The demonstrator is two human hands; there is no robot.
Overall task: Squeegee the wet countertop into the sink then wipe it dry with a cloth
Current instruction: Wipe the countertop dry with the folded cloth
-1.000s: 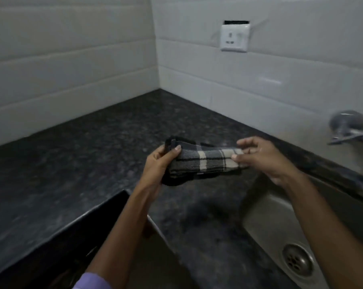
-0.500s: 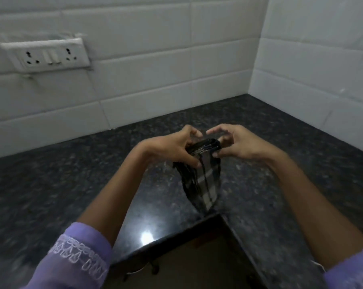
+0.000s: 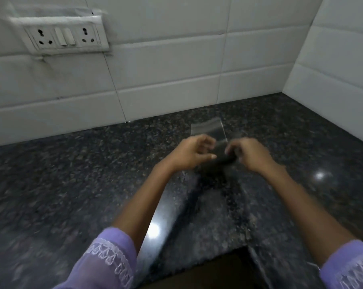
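Observation:
A dark plaid cloth (image 3: 223,161) hangs blurred between my two hands above the black speckled countertop (image 3: 72,184). My left hand (image 3: 190,153) pinches its left end with thumb and curled fingers. My right hand (image 3: 248,155) grips the right end, fingers bent down over it. A faint smear of the moving cloth (image 3: 207,130) shows just beyond my hands, toward the tiled wall. The cloth's lower part merges with its dark shadow on the stone. The sink and a squeegee are out of view.
White tiled walls (image 3: 166,84) meet in a corner at the far right. A white socket panel (image 3: 66,36) sits high on the left wall. The counter's front edge makes an inner corner (image 3: 247,247) near my body. Lamp glare (image 3: 154,233) shines on the stone.
My view swung left from the sink to the back wall with the socket panel. My hands moved forward and lower over the counter, and the hanging cloth now blurs in motion between them.

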